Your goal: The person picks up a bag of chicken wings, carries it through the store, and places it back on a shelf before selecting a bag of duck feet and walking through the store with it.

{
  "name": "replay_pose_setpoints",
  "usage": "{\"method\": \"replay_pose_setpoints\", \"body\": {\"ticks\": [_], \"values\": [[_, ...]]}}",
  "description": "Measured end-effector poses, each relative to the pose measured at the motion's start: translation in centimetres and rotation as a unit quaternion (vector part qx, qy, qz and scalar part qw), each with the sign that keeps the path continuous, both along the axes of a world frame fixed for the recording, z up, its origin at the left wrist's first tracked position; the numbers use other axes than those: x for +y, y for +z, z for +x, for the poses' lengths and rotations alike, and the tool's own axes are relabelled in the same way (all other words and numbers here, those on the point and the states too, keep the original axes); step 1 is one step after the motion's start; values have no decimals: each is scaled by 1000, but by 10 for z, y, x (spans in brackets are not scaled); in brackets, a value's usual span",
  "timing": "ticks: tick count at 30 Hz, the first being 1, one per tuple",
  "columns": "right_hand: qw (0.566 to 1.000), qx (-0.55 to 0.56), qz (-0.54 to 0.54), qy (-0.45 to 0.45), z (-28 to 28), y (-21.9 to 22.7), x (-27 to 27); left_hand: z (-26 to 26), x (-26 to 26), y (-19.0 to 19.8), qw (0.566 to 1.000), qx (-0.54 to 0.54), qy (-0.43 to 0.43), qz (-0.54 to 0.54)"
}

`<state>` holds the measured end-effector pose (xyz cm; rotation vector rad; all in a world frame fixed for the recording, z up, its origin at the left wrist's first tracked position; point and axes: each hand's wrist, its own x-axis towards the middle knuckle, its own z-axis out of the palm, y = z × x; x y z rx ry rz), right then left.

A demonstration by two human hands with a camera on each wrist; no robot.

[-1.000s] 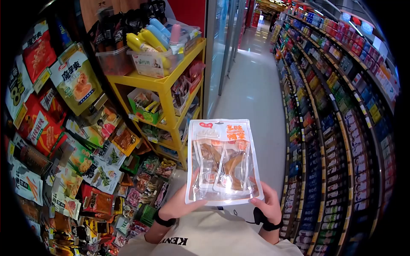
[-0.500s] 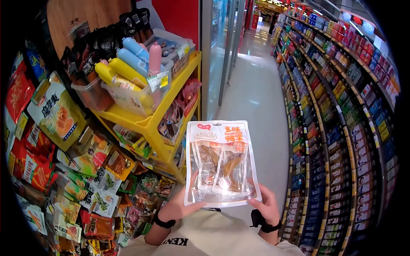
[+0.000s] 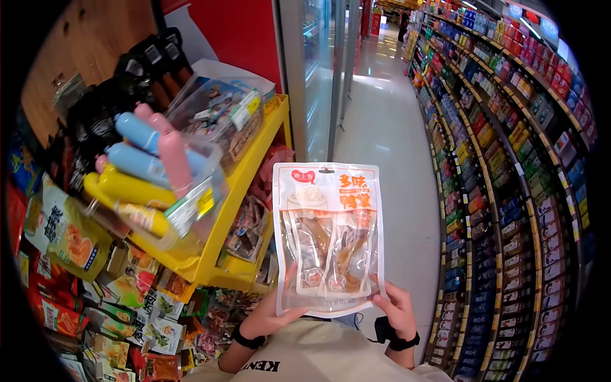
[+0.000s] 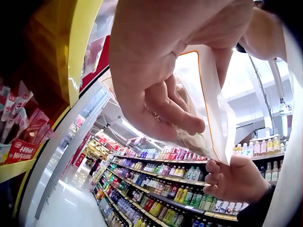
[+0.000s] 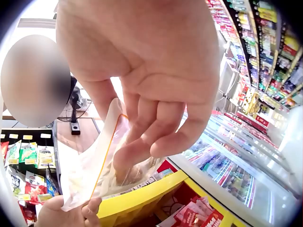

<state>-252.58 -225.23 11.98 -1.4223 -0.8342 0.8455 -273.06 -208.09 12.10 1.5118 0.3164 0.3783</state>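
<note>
In the head view a white-edged snack pouch [image 3: 328, 258] hangs upright before the chest, its printed front toward me. Two clear inner packs with brown meat pieces show through its window. My left hand [image 3: 267, 318] grips the lower left corner, thumb on the front. At the lower right edge my right hand [image 3: 400, 312] pinches it the same way. In the left wrist view the left hand's curled fingers [image 4: 163, 106] lie behind the pouch [image 4: 208, 104]. The right wrist view shows the right fingers [image 5: 165, 123] bent against the pouch's back [image 5: 90, 175].
To the left stands a yellow rack [image 3: 216, 245] with clear tubs of blue, pink and yellow sausages [image 3: 130, 169]. Bagged snacks [image 3: 83, 239] hang below it. Glass cooler doors [image 3: 316, 83] line the aisle floor [image 3: 375, 127]; long shelves of bottles [image 3: 503, 191] run along the right.
The yellow rack and its sausage tubs have come nearer and grown larger at the left. Both hands keep their grip on the pouch, whose top glare has lessened.
</note>
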Motion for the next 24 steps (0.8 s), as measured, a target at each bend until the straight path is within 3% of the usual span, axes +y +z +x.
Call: {"method": "replay_pose_setpoints", "body": {"ticks": [1,8,10,14,16,19,24], "values": [[1000,1,-3,-2,11,-2,4,10,5,-5,998,14,7,62],[998,-32,-8,-49,110,-3,23,118,29,-21,1000,-14,7,-18],[997,-34,-4,-62,148,-3,24,156,37,-11,999,27,-3,28],[994,-75,13,-77,223,7,26,233,47,-5,998,6,-18,57],[991,-103,36,-75,257,23,29,269,50,-13,999,-53,7,1],[987,-155,4,-53,301,34,29,309,59,-15,999,-32,-29,-30],[991,-93,7,-92,344,15,37,374,76,-17,996,-36,-54,-62]]}}
